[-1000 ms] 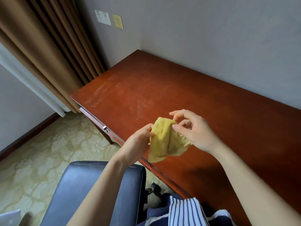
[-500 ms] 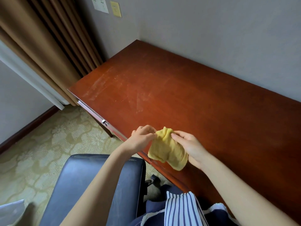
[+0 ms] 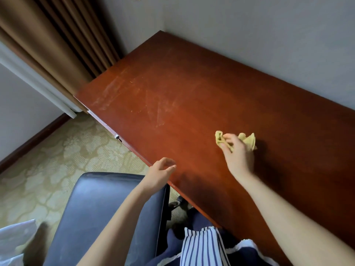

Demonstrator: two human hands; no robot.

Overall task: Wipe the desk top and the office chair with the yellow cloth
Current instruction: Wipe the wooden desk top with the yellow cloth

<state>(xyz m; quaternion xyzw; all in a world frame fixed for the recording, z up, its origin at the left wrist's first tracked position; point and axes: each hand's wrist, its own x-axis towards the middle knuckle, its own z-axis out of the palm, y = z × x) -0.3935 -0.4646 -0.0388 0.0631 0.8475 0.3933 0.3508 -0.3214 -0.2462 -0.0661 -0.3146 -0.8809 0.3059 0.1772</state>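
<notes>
Right hand (image 3: 238,156) bunches crumpled yellow cloth (image 3: 247,140) over reddish-brown wooden desk top (image 3: 172,83); left hand (image 3: 160,172) apart, empty, loosely curled. Cloth looks light, limp: grip wadded.

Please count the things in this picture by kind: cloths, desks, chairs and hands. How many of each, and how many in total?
1 cloth
1 desk
1 chair
2 hands: left hand, right hand
Total: 5
</notes>
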